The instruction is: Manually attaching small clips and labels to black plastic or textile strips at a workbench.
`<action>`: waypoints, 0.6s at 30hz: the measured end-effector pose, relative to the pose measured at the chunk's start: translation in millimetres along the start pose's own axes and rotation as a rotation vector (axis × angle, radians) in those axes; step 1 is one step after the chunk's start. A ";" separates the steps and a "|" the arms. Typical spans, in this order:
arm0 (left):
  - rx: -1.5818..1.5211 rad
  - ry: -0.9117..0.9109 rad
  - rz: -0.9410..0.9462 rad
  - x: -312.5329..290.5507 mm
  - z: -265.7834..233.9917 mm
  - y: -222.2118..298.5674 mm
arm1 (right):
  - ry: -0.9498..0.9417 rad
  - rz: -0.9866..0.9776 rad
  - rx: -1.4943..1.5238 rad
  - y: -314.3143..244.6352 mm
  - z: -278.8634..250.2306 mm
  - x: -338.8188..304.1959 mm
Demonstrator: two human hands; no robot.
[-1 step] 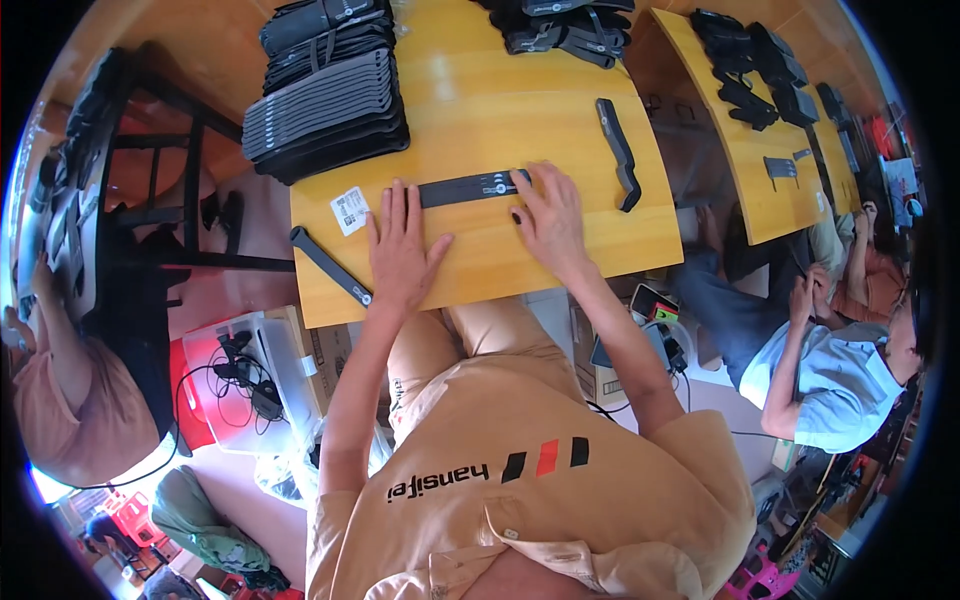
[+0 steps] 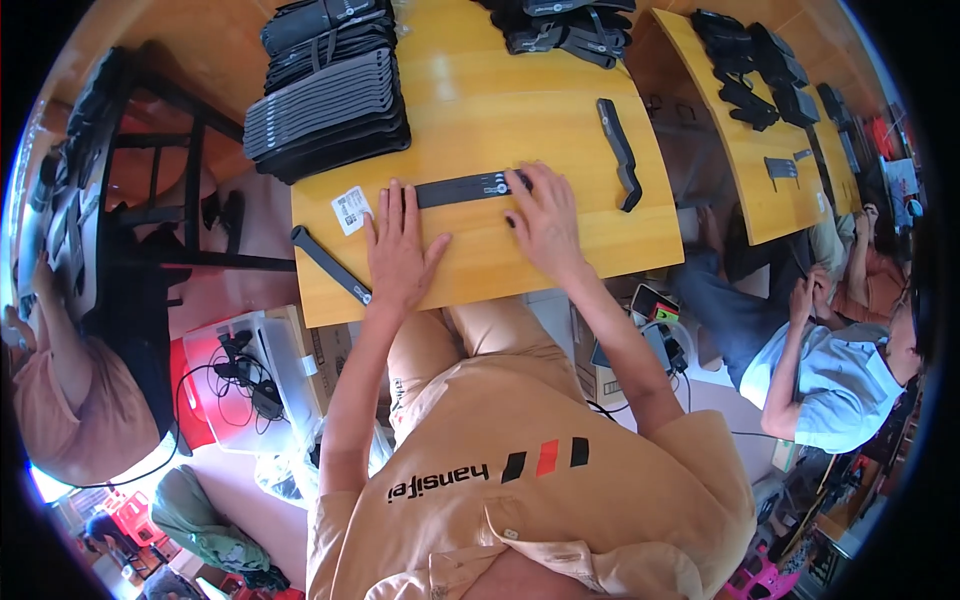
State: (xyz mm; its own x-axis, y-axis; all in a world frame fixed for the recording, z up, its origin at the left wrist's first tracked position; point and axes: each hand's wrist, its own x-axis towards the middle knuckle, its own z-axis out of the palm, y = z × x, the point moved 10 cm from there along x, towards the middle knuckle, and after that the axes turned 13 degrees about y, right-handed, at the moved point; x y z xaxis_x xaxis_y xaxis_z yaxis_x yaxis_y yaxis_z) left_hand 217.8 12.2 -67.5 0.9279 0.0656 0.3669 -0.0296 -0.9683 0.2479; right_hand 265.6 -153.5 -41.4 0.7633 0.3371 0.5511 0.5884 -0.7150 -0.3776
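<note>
A dark flat strap (image 2: 455, 191) with white print lies crosswise on the yellow wooden table (image 2: 490, 245). Flat on its left end rests my left hand (image 2: 398, 250), open, with fingers stretched and thumb apart. My right hand (image 2: 545, 220) touches the strap's right end with its fingertips, thumb spread away, covering that end. A small dark piece shows at my right thumb tip; its kind cannot be made out. Just left of my left hand is a white label sheet (image 2: 351, 210). Another dark strap (image 2: 330, 265) lies slanted at the table's left front corner, and a curved one (image 2: 617, 155) lies to the right.
Bundled dark straps (image 2: 325, 105) are piled at the back left, with more bundles (image 2: 570, 35) at the back. A second table (image 2: 755, 190) stands at the right, near a person in a light blue shirt (image 2: 825, 385). A clear plastic bin (image 2: 245, 370) holds cables below left.
The strap under my hands has shifted very slightly to the left, and my right hand has moved a little left with it. My left hand has hardly moved.
</note>
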 end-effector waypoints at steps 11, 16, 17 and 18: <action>0.052 -0.032 -0.007 1.1 3.7 -9.1 | -0.218 -0.043 -0.059 -25.4 31.1 -15.0; 0.039 -0.021 -0.030 -6.4 3.1 -16.6 | -0.158 0.056 -0.203 7.8 14.7 -17.4; 0.053 -0.017 -0.044 -5.7 2.0 -17.9 | -0.160 0.043 -0.188 10.4 14.7 -17.9; 0.032 -0.035 -0.046 -5.2 3.2 -16.2 | -0.164 0.066 -0.198 16.3 14.5 -19.5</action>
State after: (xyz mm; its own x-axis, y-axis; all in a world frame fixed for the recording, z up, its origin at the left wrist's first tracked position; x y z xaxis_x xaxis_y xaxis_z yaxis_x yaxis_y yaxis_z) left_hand 214.6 26.7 -76.2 0.9406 0.1020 0.3240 0.0245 -0.9717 0.2347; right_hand 264.1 -162.8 -69.1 0.8408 0.3689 0.3963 0.4846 -0.8391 -0.2471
